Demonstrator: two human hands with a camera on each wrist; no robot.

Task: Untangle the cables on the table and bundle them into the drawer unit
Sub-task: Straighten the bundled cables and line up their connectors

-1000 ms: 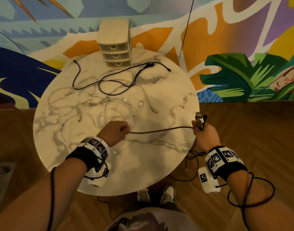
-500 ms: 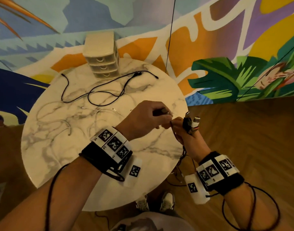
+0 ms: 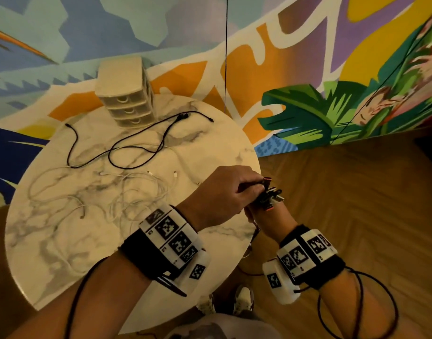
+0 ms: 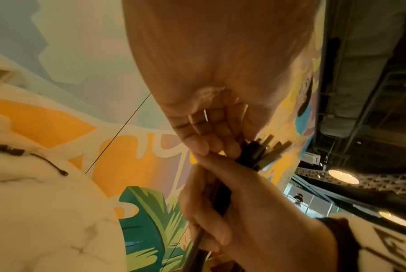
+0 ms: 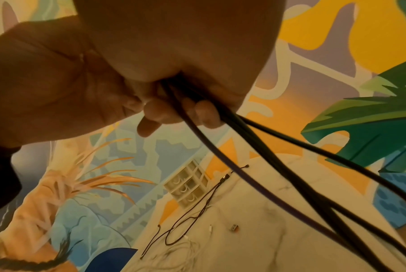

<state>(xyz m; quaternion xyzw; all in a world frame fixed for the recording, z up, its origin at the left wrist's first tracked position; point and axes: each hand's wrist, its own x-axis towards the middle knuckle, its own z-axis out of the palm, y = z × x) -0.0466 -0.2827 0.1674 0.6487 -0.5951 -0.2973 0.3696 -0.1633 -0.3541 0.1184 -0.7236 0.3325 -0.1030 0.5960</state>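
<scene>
At the table's right edge my right hand (image 3: 262, 214) grips a bunch of dark cable plugs (image 3: 271, 198), fingers curled round the dark cables (image 5: 255, 147). The cables hang down from it past the rim. My left hand (image 3: 232, 192) meets it from the left and pinches one dark plug (image 3: 266, 179) at the top of the bunch (image 4: 264, 152). A long black cable (image 3: 117, 148) lies looped on the far part of the marble table (image 3: 63, 241). Tangled white cables (image 3: 131, 192) lie in the middle. The beige three-drawer unit (image 3: 127, 94) stands at the far edge, drawers shut.
A painted wall rises right behind the table. A thin black line (image 3: 225, 57) hangs down in front of it. Wooden floor (image 3: 344, 204) lies to the right, and my shoes (image 3: 243, 299) show under the near rim. Black wires trail from both wristbands.
My left hand left the middle of the table and came across to my right hand, carrying the dark cable's end; it now pinches a plug against the bunch.
</scene>
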